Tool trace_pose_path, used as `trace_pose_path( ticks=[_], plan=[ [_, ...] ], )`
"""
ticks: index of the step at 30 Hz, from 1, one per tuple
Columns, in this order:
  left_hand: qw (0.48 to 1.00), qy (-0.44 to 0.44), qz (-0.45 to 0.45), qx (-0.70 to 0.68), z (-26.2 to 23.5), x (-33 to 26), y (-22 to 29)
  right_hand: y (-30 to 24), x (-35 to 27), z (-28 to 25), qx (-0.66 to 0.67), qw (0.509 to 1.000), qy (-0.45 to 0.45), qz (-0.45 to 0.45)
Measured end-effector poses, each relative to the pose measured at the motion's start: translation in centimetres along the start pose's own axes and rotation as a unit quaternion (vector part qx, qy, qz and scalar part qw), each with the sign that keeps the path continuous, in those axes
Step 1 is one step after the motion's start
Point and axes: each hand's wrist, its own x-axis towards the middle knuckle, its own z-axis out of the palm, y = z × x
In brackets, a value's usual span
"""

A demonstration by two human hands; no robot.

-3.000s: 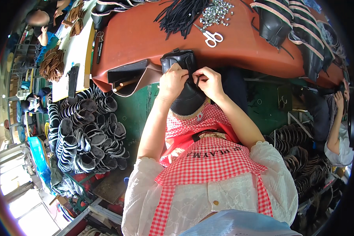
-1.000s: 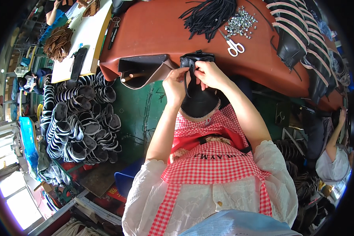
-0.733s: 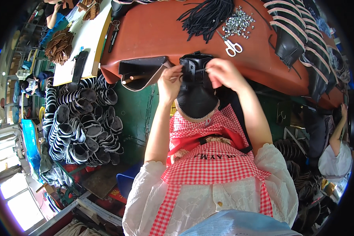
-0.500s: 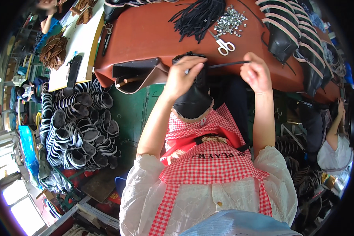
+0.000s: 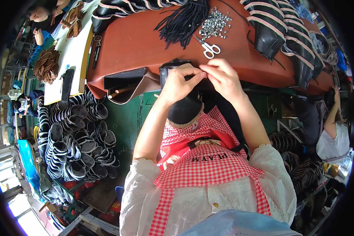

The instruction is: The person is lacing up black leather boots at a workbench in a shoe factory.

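Black shoe upper held at the near edge of the red-brown bench, toe toward the lap. Left hand and right hand both pinch its top, fingertips meeting. Scissors just beyond.

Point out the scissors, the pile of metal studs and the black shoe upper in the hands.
scissors (image 5: 209, 48), head view, on the white handles.
pile of metal studs (image 5: 215, 24), head view, middle of the heap.
black shoe upper (image 5: 185, 110), head view, on the rounded lower part below the left hand.
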Motion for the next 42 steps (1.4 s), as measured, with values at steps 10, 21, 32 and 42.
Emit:
trace_pose_path(
  ticks=[10,21,32,42],
  plan=[
    [0.945,0.11,0.054,0.304,-1.9,-0.6,-5.6,2.8,-3.4,7.7,0.311,0.913,0.009,0.266],
    [0.931,0.105,0.081,0.339,-0.7,-0.4,-7.0,1.9,-3.0,8.3,0.171,0.964,0.039,0.201],
    [0.929,0.111,0.093,0.341,-0.6,-0.5,-7.0,1.1,-2.8,8.3,0.156,0.964,0.066,0.204],
    [0.903,0.167,0.121,0.376,-2.4,-0.8,-5.9,1.9,-2.8,7.9,0.173,0.965,0.03,0.193]
  ],
)
